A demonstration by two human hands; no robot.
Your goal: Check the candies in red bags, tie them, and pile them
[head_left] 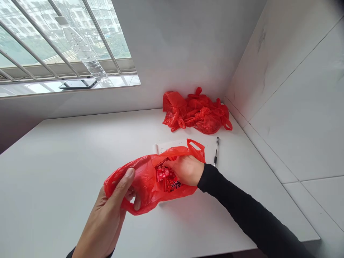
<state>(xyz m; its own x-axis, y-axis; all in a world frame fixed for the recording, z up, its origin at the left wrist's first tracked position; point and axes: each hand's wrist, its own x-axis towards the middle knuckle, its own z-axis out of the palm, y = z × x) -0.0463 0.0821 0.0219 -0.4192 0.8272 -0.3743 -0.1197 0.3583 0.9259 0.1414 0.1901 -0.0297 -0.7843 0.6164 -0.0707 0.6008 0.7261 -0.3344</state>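
Observation:
My left hand (115,204) grips the left edge of a thin red plastic bag (145,168), thumb on the inside and fingers partly behind the film. The bag's mouth gapes toward me, one loop handle standing up on its far right. Inside lie small red printed packets (165,175), some with white patterns and dark lettering. My right hand (188,170) reaches into the bag from the right, curled among the packets. One digit shows against a packet; the other fingertips are hidden, so what they hold cannot be made out.
Crumpled red plastic bags (197,111) lie against the back wall. A black-and-clear pen (216,152) is right of the bag. Behind it, a white sheet (174,145) and a small white cylinder (155,149) partly show. A clear bottle (86,53) and a dark flat device (77,84) occupy the windowsill.

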